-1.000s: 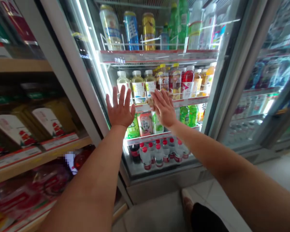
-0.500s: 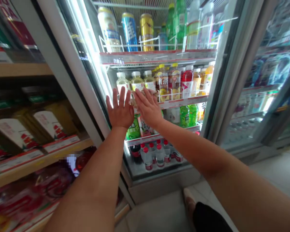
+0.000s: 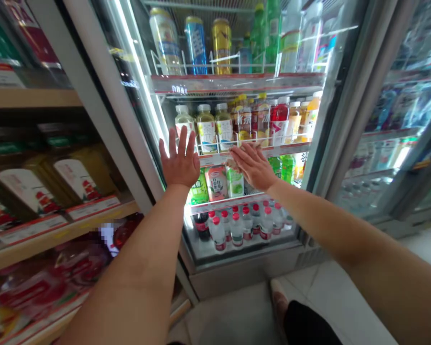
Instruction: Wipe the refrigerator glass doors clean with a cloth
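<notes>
My left hand [image 3: 179, 162] lies flat on the glass door [image 3: 311, 57] of a drinks fridge, fingers spread and pointing up, holding nothing. My right hand [image 3: 255, 167] is pressed flat on the same glass just to its right, fingers pointing left. A small pale cloth [image 3: 232, 164] peeks out under its fingertips. Behind the glass at hand height stand pale green tea bottles [image 3: 206, 127], with green and pink bottles [image 3: 216, 184] on the shelf below.
Tall cans [image 3: 196, 45] fill the top shelf and red-capped bottles [image 3: 237, 227] the bottom one. An open wooden shelf [image 3: 93, 218] with packaged goods stands at the left. More fridge doors [image 3: 398, 120] stand at the right. My shoe [image 3: 278, 302] rests on the tiled floor.
My right hand with the cloth slid left across the glass toward my left hand, then back right and slightly lower. My left hand stayed put.
</notes>
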A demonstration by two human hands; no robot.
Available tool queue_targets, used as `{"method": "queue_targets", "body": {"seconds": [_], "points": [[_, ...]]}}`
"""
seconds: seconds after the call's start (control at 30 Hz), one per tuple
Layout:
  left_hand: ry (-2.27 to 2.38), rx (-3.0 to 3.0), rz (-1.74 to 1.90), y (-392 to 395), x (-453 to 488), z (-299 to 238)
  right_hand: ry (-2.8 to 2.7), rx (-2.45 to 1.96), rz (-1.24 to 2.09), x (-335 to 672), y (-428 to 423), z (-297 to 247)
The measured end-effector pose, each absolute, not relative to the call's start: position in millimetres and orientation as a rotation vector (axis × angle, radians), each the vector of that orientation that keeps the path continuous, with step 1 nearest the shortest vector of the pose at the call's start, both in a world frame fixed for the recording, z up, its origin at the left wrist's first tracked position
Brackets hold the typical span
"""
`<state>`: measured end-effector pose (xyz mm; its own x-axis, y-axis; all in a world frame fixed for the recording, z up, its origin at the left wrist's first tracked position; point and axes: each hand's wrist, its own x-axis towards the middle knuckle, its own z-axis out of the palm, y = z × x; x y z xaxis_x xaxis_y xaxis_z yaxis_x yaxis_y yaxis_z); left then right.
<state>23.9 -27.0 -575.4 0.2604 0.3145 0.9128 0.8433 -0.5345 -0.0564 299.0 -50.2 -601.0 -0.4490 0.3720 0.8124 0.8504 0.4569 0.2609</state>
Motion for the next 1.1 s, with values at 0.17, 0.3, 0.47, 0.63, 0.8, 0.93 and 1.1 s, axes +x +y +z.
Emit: {"method": "queue_targets", "body": {"seconds": [0.17,0.3,0.47,0.63,0.8,0.93,1.1], "points": [[-1.031,-1.977,-1.237,-23.8,23.8,-576.1,-1.754,-1.096,-0.873,328.9,-42.3,-581.0],[-1.007,-1.934,-1.206,-22.1,23.2,-576.8,-1.613,-1.143,-0.852,343.5,-44.4,-611.8],[-1.020,-1.941,-1.221,-22.2,23.4,-576.4,-1.908,-1.111,-0.834,358.7,-52.3,-644.4],[-1.033,-1.956,-1.256,-22.9,23.6,-576.1,-1.446,-1.164,-0.809,382.4,-33.7,-616.5],[-1.047,-2.015,-1.269,-26.1,23.4,-576.0,-1.472,-1.149,-0.790,391.9,-37.7,-659.5],[-1.057,-1.993,-1.247,-25.6,23.3,-576.7,-1.397,-1.159,-0.736,414.4,-31.9,-659.6],[-1.060,-1.996,-1.245,-23.5,23.2,-577.2,-1.087,-1.217,-0.651,435.8,-15.7,-651.8]]}}
